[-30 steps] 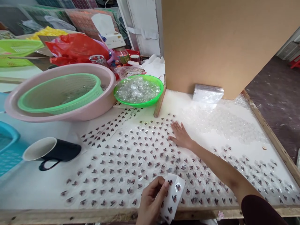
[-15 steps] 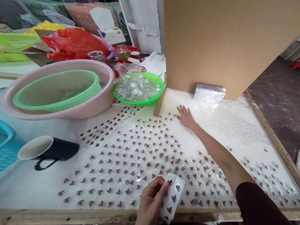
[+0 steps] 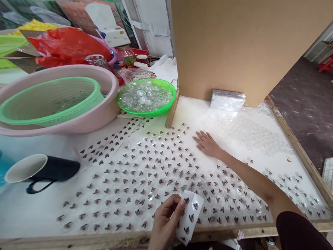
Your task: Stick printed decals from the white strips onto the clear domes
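My left hand (image 3: 168, 218) is closed at the table's front edge, pinching a white sticker sheet (image 3: 191, 215) printed with small dark-and-pink figures. My right hand (image 3: 208, 144) lies flat with spread fingers on the white tabletop (image 3: 191, 111), holding nothing. Left of it spread many clear round discs (image 3: 148, 175), most bearing the same small figure. Beyond my right forearm, plain clear discs (image 3: 249, 133) cover the far right of the table. More figure-marked discs (image 3: 291, 187) lie near the right edge.
A dark mug (image 3: 61, 167) lies on its side at left. Behind it stand a pink basin (image 3: 111, 100) holding a green basket (image 3: 91, 83), and a green bowl (image 3: 166, 107) of clear pieces. A cardboard sheet (image 3: 234, 45) rises at the back; wooden strips (image 3: 301, 152) edge the table.
My right hand has drawn back a little toward me across the tabletop, fingers still spread. My left hand still holds the sticker sheet. The view has shifted slightly to the right.
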Demonstrator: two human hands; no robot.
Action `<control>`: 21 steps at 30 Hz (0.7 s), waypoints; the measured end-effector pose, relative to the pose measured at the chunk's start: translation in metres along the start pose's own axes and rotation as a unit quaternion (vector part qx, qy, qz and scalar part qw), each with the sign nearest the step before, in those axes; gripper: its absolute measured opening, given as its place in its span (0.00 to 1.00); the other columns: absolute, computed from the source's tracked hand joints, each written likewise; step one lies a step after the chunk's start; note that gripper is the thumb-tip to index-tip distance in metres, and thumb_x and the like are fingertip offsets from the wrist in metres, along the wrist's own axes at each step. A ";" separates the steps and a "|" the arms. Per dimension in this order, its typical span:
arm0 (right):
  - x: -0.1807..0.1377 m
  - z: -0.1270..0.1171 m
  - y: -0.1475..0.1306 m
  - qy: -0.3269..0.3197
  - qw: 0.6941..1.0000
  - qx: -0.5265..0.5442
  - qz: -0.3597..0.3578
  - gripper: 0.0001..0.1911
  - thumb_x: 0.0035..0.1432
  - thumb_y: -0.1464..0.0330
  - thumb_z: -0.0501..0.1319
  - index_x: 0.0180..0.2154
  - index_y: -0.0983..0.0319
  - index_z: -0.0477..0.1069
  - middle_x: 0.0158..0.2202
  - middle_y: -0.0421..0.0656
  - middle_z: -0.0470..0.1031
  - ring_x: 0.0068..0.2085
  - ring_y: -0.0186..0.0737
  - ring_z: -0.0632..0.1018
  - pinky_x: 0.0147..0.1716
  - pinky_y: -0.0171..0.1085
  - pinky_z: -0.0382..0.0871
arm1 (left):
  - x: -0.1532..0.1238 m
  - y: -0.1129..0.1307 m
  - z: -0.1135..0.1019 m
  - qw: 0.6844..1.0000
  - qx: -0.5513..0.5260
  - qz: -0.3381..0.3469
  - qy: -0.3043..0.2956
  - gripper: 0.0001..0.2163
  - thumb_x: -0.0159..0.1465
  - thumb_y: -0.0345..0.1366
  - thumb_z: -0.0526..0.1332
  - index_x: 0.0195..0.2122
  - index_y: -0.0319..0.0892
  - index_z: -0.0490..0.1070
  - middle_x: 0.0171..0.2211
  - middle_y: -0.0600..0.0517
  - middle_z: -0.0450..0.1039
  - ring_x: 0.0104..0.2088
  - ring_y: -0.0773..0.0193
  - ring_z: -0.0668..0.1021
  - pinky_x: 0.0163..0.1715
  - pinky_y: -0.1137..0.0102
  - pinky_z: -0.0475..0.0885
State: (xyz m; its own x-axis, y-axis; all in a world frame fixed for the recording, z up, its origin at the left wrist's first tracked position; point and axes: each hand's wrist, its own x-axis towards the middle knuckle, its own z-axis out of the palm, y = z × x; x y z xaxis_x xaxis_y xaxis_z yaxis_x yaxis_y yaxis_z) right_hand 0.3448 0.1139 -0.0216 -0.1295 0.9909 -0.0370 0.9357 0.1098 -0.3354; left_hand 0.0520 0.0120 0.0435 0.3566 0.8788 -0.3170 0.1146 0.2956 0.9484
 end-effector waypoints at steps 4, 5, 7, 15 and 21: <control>-0.014 -0.001 -0.005 0.002 0.999 0.017 -0.028 0.32 0.70 0.52 0.37 0.69 0.55 0.50 0.72 0.41 0.42 0.72 0.46 0.43 0.69 0.53 0.34 | -0.002 0.004 0.002 1.000 0.000 0.004 -0.006 0.22 0.57 0.55 0.64 0.21 0.40 0.63 0.20 0.56 0.58 0.23 0.69 0.62 0.23 0.75 0.57; -0.013 -0.004 -0.004 0.009 0.999 0.022 -0.029 0.32 0.70 0.51 0.36 0.69 0.56 0.48 0.72 0.41 0.42 0.72 0.46 0.44 0.69 0.53 0.34 | -0.002 0.005 0.003 1.000 0.002 0.004 -0.005 0.22 0.57 0.55 0.64 0.21 0.40 0.63 0.20 0.56 0.59 0.23 0.69 0.62 0.23 0.75 0.57; -0.006 -0.011 0.005 0.031 0.999 0.028 -0.018 0.34 0.69 0.50 0.35 0.70 0.56 0.45 0.72 0.41 0.42 0.72 0.44 0.43 0.69 0.52 0.33 | -0.002 0.007 0.003 1.000 0.011 0.004 -0.003 0.22 0.57 0.55 0.64 0.21 0.41 0.64 0.20 0.56 0.59 0.23 0.69 0.62 0.23 0.75 0.57; 0.060 -0.034 0.070 0.069 0.991 -0.015 0.114 0.36 0.69 0.50 0.36 0.70 0.62 0.45 0.72 0.46 0.42 0.71 0.50 0.44 0.68 0.55 0.34 | -0.001 0.011 0.003 1.000 0.016 0.001 0.006 0.22 0.57 0.55 0.64 0.22 0.41 0.65 0.20 0.56 0.59 0.22 0.69 0.62 0.21 0.76 0.57; 0.041 -0.020 0.064 0.042 0.997 -0.017 0.059 0.35 0.69 0.50 0.37 0.68 0.60 0.52 0.72 0.43 0.44 0.72 0.49 0.43 0.69 0.52 0.35 | 0.002 0.006 -0.003 1.000 0.019 0.007 0.023 0.21 0.57 0.54 0.64 0.22 0.40 0.65 0.20 0.56 0.59 0.22 0.69 0.62 0.22 0.75 0.57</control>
State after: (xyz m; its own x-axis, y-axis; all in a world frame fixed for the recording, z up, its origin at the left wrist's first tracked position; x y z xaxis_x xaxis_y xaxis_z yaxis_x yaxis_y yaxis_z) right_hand 0.4064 0.1632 -0.0261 0.0093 0.9999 0.0059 0.9534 -0.0071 -0.3017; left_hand 0.0502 0.0162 0.0484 0.3164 0.8993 -0.3019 0.1456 0.2684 0.9522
